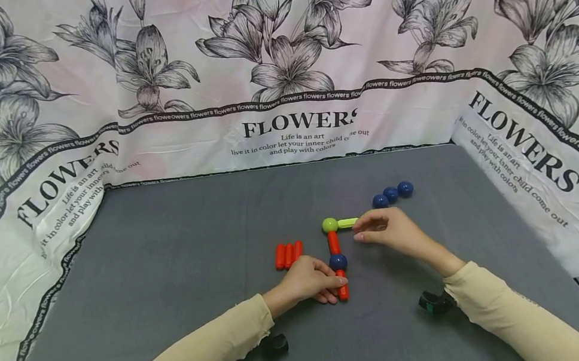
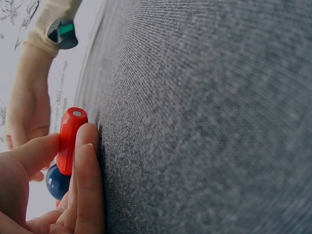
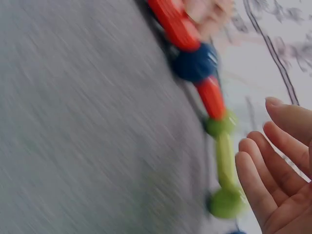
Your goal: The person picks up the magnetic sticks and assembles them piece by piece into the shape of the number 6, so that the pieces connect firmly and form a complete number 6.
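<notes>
My left hand (image 1: 304, 280) pinches the lower red rod (image 1: 343, 292) between thumb and fingers, close over the grey surface. That rod joins a dark blue ball (image 1: 338, 261), and an upper red rod (image 1: 333, 242) runs from there to a lime green ball (image 1: 330, 225). A lime rod (image 1: 347, 223) branches off to the right, ending at a second lime ball (image 3: 226, 204), which my right hand hides in the head view. With its fingers loosely bent and nothing held, my right hand (image 1: 390, 233) is beside the lime rod.
Three red rods (image 1: 289, 255) lie side by side left of the joined pieces. Three dark blue balls (image 1: 391, 194) sit in a row behind my right hand. Flower-printed cloth (image 1: 294, 131) borders the grey table (image 1: 166, 238) at the back and sides.
</notes>
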Demonstrator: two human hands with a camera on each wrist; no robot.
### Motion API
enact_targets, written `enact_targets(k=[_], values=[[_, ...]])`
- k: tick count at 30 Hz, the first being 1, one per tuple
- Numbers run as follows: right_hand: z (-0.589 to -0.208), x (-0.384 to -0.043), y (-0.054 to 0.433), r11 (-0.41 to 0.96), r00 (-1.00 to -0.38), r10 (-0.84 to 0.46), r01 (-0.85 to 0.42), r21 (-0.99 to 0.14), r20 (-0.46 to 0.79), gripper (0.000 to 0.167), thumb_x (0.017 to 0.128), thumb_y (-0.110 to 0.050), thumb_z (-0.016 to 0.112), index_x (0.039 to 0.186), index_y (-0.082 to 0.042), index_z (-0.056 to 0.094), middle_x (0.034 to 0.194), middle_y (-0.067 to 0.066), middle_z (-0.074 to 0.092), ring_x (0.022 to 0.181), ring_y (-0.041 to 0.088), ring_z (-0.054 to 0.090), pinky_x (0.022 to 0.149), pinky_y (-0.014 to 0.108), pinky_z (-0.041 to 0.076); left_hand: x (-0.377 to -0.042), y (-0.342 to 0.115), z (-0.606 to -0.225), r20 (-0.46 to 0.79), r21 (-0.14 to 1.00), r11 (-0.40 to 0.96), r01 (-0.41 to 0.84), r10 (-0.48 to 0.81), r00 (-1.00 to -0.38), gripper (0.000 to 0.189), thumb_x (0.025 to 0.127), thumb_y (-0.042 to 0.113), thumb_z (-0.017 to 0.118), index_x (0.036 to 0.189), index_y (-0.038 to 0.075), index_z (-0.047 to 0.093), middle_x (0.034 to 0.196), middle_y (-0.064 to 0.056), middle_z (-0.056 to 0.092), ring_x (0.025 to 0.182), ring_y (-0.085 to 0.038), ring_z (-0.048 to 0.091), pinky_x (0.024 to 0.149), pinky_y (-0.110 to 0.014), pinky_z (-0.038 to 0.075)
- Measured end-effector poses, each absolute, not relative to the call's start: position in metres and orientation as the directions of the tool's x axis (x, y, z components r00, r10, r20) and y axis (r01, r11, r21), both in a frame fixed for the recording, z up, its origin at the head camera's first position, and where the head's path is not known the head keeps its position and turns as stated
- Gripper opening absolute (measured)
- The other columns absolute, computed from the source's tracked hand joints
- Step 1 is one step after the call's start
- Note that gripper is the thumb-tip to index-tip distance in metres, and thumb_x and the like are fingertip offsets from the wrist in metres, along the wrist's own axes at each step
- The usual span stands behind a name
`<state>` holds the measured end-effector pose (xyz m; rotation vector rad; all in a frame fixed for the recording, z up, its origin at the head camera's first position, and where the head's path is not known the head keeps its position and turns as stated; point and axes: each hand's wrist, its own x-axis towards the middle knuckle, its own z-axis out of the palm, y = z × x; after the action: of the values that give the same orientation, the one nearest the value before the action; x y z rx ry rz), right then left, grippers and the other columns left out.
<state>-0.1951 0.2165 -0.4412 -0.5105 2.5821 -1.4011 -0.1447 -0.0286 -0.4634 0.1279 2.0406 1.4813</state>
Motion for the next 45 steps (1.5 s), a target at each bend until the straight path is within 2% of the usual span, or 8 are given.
enact_targets(k=[8, 15, 21, 30, 36, 45], values=[[-0.427, -0.217, 0.251, 0.629, -0.969, -0.233, -0.218, -0.747, 0.087, 0.036, 0.089, -0.036, 0.075, 0.116, -0.012, 0.071, 0.113, 0.005, 0.072, 0.091, 0.006, 0.064, 0.077, 0.023, 0.054, -0.144, -0.029, -0.464, -0.415, 0.892, 0.361, -0.271, 0.419, -0.808, 0.018, 0.081, 0.022, 0.083, 0.081, 0.006, 0.074, 0.07, -0.008, 0.075, 0.053, -0.011, 0.068, 0.052, -0.024, 0.057], [-0.433, -0.235, 0.268, 0.681, -0.978, -0.179, -0.201, -0.704, 0.106, 0.04, 0.088, -0.036, 0.075, 0.119, -0.011, 0.07, 0.115, 0.009, 0.071, 0.085, 0.0, 0.063, 0.073, 0.022, 0.053, -0.143, -0.029, -0.465, -0.418, 0.893, 0.353, -0.279, 0.417, -0.807, 0.018, 0.081, 0.021, 0.083, 0.082, 0.006, 0.074, 0.07, -0.008, 0.075, 0.054, -0.011, 0.068, 0.052, -0.025, 0.058], [-0.442, -0.246, 0.276, 0.71, -0.971, -0.19, -0.237, -0.663, 0.144, 0.039, 0.087, -0.03, 0.078, 0.117, -0.008, 0.071, 0.111, 0.011, 0.071, 0.081, 0.001, 0.062, 0.068, 0.021, 0.051, -0.142, -0.028, -0.465, -0.419, 0.892, 0.355, -0.28, 0.42, -0.805, 0.018, 0.082, 0.022, 0.082, 0.082, 0.006, 0.074, 0.071, -0.007, 0.075, 0.054, -0.011, 0.068, 0.052, -0.024, 0.058], [-0.45, -0.251, 0.277, 0.75, -0.951, -0.236, -0.308, -0.586, 0.197, 0.037, 0.084, -0.026, 0.08, 0.115, -0.006, 0.072, 0.104, 0.009, 0.07, 0.085, 0.017, 0.065, 0.069, 0.021, 0.051, -0.142, -0.028, -0.464, -0.415, 0.895, 0.352, -0.276, 0.424, -0.805, 0.018, 0.082, 0.022, 0.082, 0.082, 0.006, 0.074, 0.071, -0.007, 0.075, 0.054, -0.011, 0.068, 0.052, -0.024, 0.057], [-0.455, -0.253, 0.276, 0.78, -0.941, -0.251, -0.335, -0.528, 0.225, 0.036, 0.082, -0.025, 0.082, 0.112, -0.007, 0.073, 0.098, 0.007, 0.069, 0.082, 0.017, 0.063, 0.069, 0.023, 0.05, -0.141, -0.027, -0.463, -0.413, 0.895, 0.353, -0.273, 0.424, -0.806, 0.019, 0.082, 0.022, 0.082, 0.083, 0.006, 0.074, 0.071, -0.008, 0.075, 0.054, -0.01, 0.068, 0.052, -0.024, 0.057], [-0.459, -0.251, 0.274, 0.786, -0.941, -0.244, -0.333, -0.521, 0.234, 0.036, 0.081, -0.022, 0.083, 0.111, -0.005, 0.073, 0.096, 0.009, 0.069, 0.08, 0.018, 0.064, 0.067, 0.025, 0.05, -0.142, -0.026, -0.464, -0.418, 0.89, 0.365, -0.272, 0.414, -0.809, 0.017, 0.081, 0.022, 0.082, 0.081, 0.007, 0.075, 0.07, -0.007, 0.075, 0.054, -0.01, 0.068, 0.052, -0.023, 0.057]])
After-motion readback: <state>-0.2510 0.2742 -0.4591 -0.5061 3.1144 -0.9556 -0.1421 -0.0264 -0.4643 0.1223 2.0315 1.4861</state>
